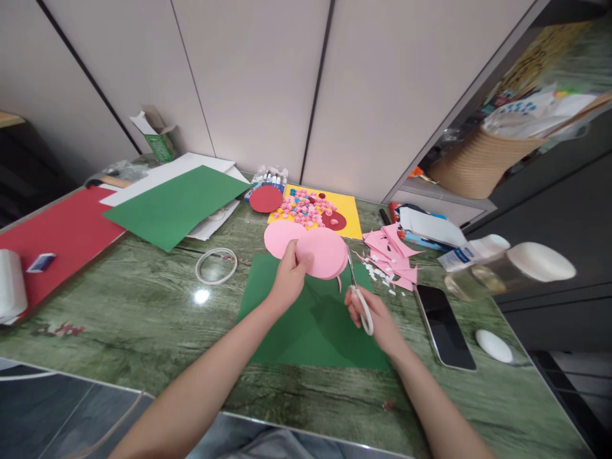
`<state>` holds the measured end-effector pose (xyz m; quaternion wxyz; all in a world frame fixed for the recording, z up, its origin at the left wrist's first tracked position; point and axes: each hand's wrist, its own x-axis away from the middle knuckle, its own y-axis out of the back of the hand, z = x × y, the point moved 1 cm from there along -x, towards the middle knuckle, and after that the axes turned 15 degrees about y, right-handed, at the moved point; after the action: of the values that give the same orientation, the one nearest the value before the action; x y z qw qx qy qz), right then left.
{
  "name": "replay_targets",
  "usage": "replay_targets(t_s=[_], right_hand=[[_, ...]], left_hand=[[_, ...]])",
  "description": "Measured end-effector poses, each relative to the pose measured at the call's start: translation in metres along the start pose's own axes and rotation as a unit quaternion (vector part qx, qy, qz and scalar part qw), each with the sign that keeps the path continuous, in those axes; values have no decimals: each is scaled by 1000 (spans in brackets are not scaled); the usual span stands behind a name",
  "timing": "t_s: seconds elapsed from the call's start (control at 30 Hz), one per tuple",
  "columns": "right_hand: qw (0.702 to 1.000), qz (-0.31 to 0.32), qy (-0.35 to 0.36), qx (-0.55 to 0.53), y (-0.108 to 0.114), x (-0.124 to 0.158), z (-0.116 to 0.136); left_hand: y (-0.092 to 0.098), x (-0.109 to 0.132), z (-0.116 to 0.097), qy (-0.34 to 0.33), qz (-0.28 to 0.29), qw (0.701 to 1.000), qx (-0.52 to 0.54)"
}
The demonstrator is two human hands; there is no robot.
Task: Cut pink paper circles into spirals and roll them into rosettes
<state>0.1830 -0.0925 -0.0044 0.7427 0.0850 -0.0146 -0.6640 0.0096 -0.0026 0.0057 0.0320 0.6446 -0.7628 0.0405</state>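
My left hand (291, 277) pinches a pink paper circle (322, 252) between thumb and fingers, above a green sheet (315, 335). More than one layer shows at its lower right edge, where a thin pink strip (340, 284) hangs down. My right hand (375, 313) grips the white handles of a pair of scissors (354, 271). Their blades point up and away, beside the circle's right edge. Another pink circle (280, 237) shows behind my left hand; whether it is held or lies on the table, I cannot tell.
Pink paper scraps (389, 252) and white bits lie right of the scissors, near a phone (445, 326) and a capped bottle (507, 271). Rolled paper pieces (306, 207) cover a yellow sheet (351, 217) at the back. Leftward are a white ring (216, 280) and green (179, 204) and red sheets (57, 239).
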Motion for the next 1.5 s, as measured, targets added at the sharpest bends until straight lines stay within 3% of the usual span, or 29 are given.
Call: replay_targets(t_s=[0.63, 1.27, 1.37, 1.5], right_hand=[[1000, -8, -2, -4, 2, 0, -2], [999, -31, -16, 16, 0, 0, -1], [998, -58, -31, -19, 2, -1, -4], [977, -135, -21, -165, 13, -6, -3]], left_hand=[[0, 1, 0, 1, 7, 1000, -22], [3, 1, -3, -12, -28, 999, -25], [3, 0, -2, -13, -33, 999, -26], [4, -1, -3, -9, -44, 999, -28]])
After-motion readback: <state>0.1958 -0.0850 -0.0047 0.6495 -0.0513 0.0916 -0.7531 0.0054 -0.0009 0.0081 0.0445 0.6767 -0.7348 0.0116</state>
